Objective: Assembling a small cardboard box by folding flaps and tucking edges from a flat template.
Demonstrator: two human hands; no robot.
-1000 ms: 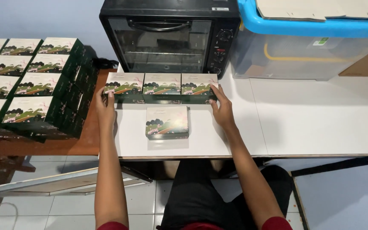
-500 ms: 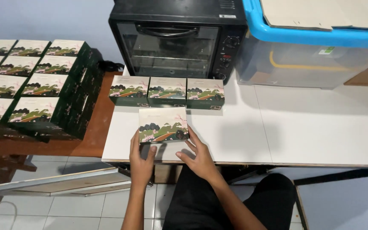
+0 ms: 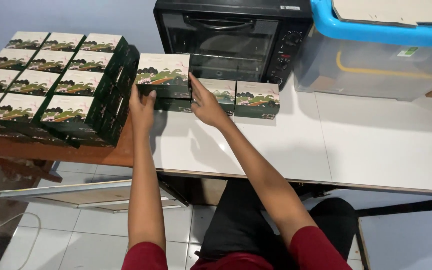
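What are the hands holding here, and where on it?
A dark green printed cardboard box, gripped by its two ends: left hand at one, right hand at the other.

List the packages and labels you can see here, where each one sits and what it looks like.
Held box: dark green, landscape picture on its lid, between the left hand and right hand, above the row.
Row of matching boxes: on the white table, before the black oven.
Stacked boxes: same design, left side.
Green-and-white label: on the clear tub.
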